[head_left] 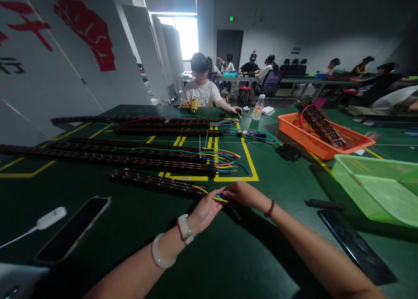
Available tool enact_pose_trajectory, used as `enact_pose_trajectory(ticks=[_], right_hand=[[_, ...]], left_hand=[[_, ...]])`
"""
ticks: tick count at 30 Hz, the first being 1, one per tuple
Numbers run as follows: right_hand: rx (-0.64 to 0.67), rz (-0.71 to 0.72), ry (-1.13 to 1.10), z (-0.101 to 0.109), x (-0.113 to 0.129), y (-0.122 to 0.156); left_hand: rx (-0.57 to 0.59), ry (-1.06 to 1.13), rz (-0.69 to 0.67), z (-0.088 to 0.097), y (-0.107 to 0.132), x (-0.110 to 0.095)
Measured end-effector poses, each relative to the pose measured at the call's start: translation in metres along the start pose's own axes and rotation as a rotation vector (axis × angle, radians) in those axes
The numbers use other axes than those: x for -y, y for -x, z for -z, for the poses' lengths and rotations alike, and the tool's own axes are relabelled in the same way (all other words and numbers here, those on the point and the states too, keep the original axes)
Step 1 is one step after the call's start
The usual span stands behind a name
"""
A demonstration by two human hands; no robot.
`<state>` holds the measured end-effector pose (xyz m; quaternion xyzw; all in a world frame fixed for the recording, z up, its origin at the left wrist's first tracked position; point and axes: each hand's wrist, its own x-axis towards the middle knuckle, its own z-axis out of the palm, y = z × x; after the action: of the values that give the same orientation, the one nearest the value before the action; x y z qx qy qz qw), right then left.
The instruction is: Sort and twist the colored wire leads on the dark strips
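My left hand (208, 208), with a watch and a pale bangle on its wrist, is closed around coloured wires (218, 197). These yellow, blue and green wires come out of the right end of a short dark sleeved wire harness (156, 181) lying on the table. My right hand (243, 193), a beaded bracelet on its wrist, pinches the same wires just beside the left fingers. A yellow wire end with a lug (237, 214) hangs below the right hand. The right fingertips are partly hidden.
Several long dark harnesses (130, 157) lie beyond on the green table. To the right stand an orange basket (290, 129) and a green basket (359, 177). A phone (73, 229) lies left, a black tablet-like slab (355, 244) right. A person (202, 90) sits opposite, near a yellow heat gun (194, 105).
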<state>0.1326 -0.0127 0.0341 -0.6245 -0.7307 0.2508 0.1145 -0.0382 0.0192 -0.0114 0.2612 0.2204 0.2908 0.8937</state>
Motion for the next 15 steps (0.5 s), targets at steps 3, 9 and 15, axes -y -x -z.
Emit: enact_pose_trajectory(ticks=[3,9,15], right_hand=[[0.163,0.055,-0.238,-0.006,-0.009,-0.006],[0.393,0.022,-0.913,-0.019,-0.013,-0.01],[0.335,0.004,-0.961,-0.022,-0.013,-0.011]], left_hand=[[0.008,-0.036,0.001,-0.001,0.002,-0.002],[0.055,-0.115,0.0,-0.009,0.004,-0.006],[0.05,-0.126,-0.042,-0.008,0.004,-0.006]])
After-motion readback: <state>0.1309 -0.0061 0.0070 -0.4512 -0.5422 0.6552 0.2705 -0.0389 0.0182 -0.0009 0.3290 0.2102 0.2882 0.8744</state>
